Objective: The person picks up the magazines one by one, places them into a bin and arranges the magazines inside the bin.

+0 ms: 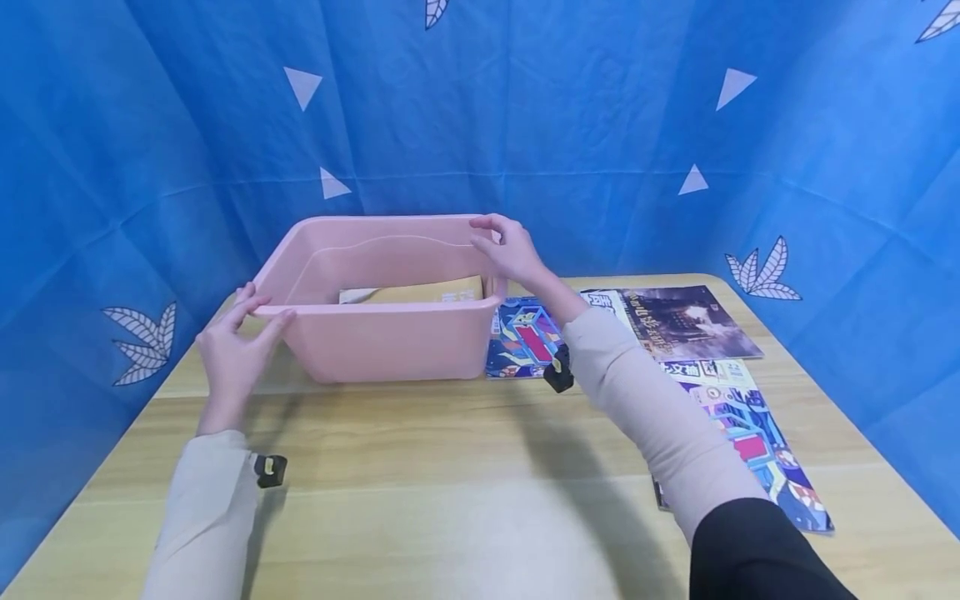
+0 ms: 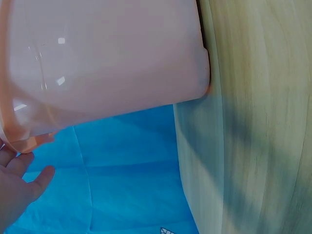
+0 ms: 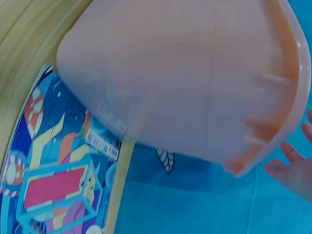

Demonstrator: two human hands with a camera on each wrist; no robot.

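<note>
Blue backdrop cloth (image 1: 525,125) wraps around three sides of the scene. Wooden worktop (image 1: 450,500) below it.

Pink plastic bin (image 1: 382,333) sits flat on the worktop, left of centre, open side up. Inside, a tan booklet or envelope (image 1: 420,292) lies on the bottom; can't tell if there's more under it.

Right of the bin: three printed magazines/books flat on the worktop. Colourful one (image 1: 525,337) is just beside the bin's right wall, possibly tucked under its edge. Dark-cover one (image 1: 682,321) lies further right. Third one (image 1: 757,442) is nearer the viewer, partly under the right sleeve.

Left hand (image 1: 232,350) is at the bin's near-left corner, fingers (image 1: 258,304) straight and resting on the rim, thumb below it. Looks like touching, not a closed grip. Right hand (image 1: 510,250) is at the far-right corner, fingers (image 1: 483,223) loosely curved over the rim.

Judgement on progress: one item is in the bin, three are out on the worktop. Both hands are on the bin, none on a book. Bin not lifted.
</note>
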